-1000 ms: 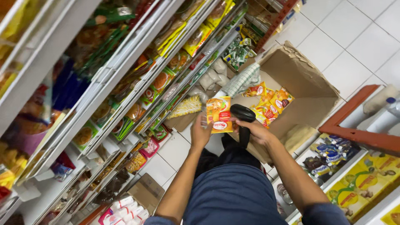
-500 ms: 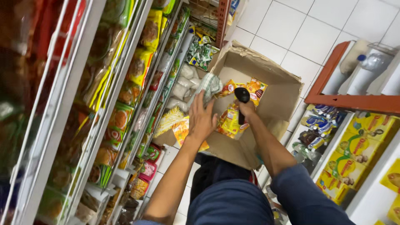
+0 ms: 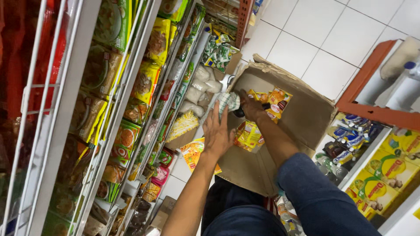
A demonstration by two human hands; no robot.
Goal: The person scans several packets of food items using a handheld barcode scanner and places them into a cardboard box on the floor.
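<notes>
Both hands reach into the cardboard box (image 3: 306, 113), right hand (image 3: 250, 107) among yellow packets (image 3: 249, 135).

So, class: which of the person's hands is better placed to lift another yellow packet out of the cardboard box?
Right. The right hand is already down inside the cardboard box beside the yellow packets; the left hand hovers open above its near edge.

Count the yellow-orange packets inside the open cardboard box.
3 visible in the brown cardboard box: one yellow-orange packet at the far side, a small one beside the right hand, one nearer. The arms may hide more.
</notes>
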